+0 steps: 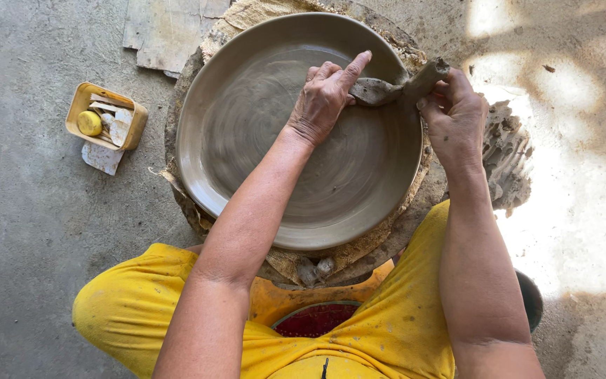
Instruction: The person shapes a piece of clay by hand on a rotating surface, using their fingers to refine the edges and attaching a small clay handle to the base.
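A potter in yellow clothes crouches over a wide, shallow clay dish [275, 140] set on a round wheel [387, 238] on the concrete floor [29, 231], both hands at the dish's far right rim.

The left hand [325, 95] lies inside the dish, palm down, fingers loosely curled and the forefinger stretched out toward the far rim. Its fingertips press on one end of a wet, clay-smeared strip [394, 88]; the grip is a light pinch, not a fist.

The right hand [454, 116] sits just outside the rim, fingers bent around the strip's other end, which pokes up past the knuckles. The strip bridges the rim between the two hands, draped across the wall of the dish. How tightly this hand is closed cannot be told, since the fingers hide the palm.

The dish's grey inner surface shows circular smear lines. Far left of the wheel, a small yellow tray [105, 116] holds a yellow ball and pale scraps. Lumps of clay [506, 154] are piled at the right of the wheel, in a patch of sunlight.
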